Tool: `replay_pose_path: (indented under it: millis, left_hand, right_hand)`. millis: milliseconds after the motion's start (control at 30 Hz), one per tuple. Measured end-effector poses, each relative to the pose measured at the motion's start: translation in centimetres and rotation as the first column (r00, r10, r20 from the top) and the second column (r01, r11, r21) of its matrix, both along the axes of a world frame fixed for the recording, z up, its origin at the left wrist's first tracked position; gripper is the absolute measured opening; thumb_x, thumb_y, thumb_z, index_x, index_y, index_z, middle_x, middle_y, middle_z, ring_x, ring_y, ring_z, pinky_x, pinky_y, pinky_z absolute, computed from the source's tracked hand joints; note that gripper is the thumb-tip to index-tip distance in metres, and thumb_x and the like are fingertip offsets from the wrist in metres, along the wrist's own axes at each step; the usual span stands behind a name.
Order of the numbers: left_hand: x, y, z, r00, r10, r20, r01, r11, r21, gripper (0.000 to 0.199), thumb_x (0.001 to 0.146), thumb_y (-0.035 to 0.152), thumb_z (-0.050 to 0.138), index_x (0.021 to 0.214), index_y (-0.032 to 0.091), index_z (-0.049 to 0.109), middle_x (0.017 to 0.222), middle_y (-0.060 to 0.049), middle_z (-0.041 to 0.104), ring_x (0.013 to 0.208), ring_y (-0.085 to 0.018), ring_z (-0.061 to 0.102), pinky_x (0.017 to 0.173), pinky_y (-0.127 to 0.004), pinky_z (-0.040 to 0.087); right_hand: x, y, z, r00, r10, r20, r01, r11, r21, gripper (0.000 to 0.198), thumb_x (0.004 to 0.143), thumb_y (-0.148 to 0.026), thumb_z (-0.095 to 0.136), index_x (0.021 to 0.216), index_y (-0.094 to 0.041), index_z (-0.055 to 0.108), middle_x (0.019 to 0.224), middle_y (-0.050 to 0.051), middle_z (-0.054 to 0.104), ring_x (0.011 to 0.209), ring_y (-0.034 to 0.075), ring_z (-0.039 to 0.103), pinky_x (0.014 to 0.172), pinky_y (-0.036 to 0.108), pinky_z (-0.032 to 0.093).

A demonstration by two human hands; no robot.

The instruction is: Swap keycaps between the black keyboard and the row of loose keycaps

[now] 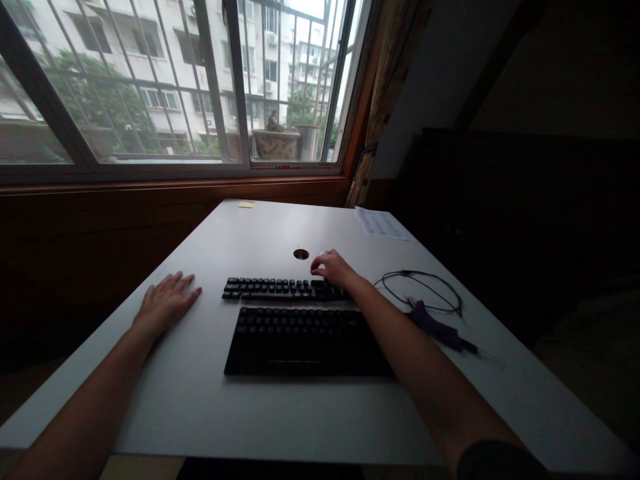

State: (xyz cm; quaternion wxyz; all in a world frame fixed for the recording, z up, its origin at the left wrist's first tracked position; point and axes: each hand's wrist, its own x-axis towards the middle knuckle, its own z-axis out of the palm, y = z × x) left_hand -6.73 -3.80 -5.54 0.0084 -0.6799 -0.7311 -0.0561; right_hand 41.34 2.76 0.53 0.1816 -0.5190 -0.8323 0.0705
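Note:
My left hand (169,299) lies flat on the white table with its fingers spread, holding nothing. My right hand (334,268) is bent in a pinch over the right part of several rows of loose black keycaps (270,287). What sits between its fingertips, if anything, is too small to make out. In front of these rows lies a black keyboard (300,343), with keys showing along its far part and a dark front part. My right forearm covers the keyboard's right end.
To the right lie a looped black cable (453,288) and a dark purple tool (437,327) with a thin tip. A printed sheet (383,223) and a yellow sticky note (246,205) rest near the far edge. A round hole (301,254) pierces the white table (270,420).

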Motion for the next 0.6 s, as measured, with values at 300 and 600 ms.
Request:
replay_pose_path:
  millis: [300,600]
  left_hand:
    - [-0.4,0.3,-0.3,1.000,-0.004,-0.019,0.004,1.000,0.016,0.080,0.095,0.066,0.023,0.157,0.018,0.041,0.165,-0.017,0.034,0.153,-0.038,0.028,0.118,-0.061,0.025]
    - [-0.9,0.5,-0.8,1.000,-0.005,-0.020,0.006,1.000,0.009,0.082,0.096,0.067,0.021,0.158,0.018,0.038,0.167,-0.017,0.030,0.154,-0.037,0.025,0.119,-0.061,0.023]
  right_hand:
    - [3.4,-9.2,1.8,0.965,0.061,-0.255,-0.057,0.998,0.023,0.009,0.086,-0.027,0.074,0.094,-0.022,0.073,0.094,0.003,0.074,0.084,0.017,0.069,0.080,0.031,0.054]
    - [8.4,-18.6,-1.2,0.938,0.079,-0.337,-0.056,0.995,0.077,0.013,0.090,-0.024,0.069,0.101,-0.030,0.069,0.105,0.003,0.072,0.098,0.022,0.071,0.089,0.040,0.059]
